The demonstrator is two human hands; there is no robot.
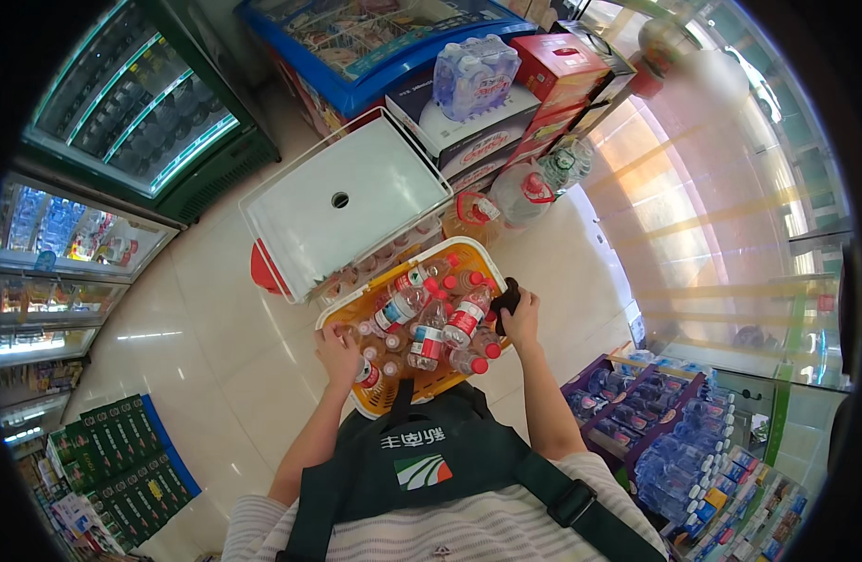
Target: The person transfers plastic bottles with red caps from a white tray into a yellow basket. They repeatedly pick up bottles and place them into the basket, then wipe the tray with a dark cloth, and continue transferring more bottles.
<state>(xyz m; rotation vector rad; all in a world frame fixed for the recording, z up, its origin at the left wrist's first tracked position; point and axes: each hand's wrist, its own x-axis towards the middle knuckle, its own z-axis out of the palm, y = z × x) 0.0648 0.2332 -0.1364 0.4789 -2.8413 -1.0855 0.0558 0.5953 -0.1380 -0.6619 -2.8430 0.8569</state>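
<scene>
A yellow plastic basket with a white rim [481, 250] is right in front of my body. It is filled with clear plastic bottles with red caps; one labelled bottle [466, 317] lies on top, and several bottles with pale caps [394, 341] are at the left end. My left hand [338, 355] grips the basket's left end, fingers over the rim. At the opposite end, my right hand [521, 317] holds a dark cloth [505, 302] against the rim. Whether its hidden fingers also grip the basket, I cannot tell.
Beyond the basket stands a white-topped rack [361, 175] with bottles beneath. Large jugs [522, 193], stacked cartons [484, 144] and a blue chest freezer [361, 91] lie behind it. Glass-door coolers [143, 105] line the left; green cases [122, 471] and bottled-water packs [677, 449] flank me.
</scene>
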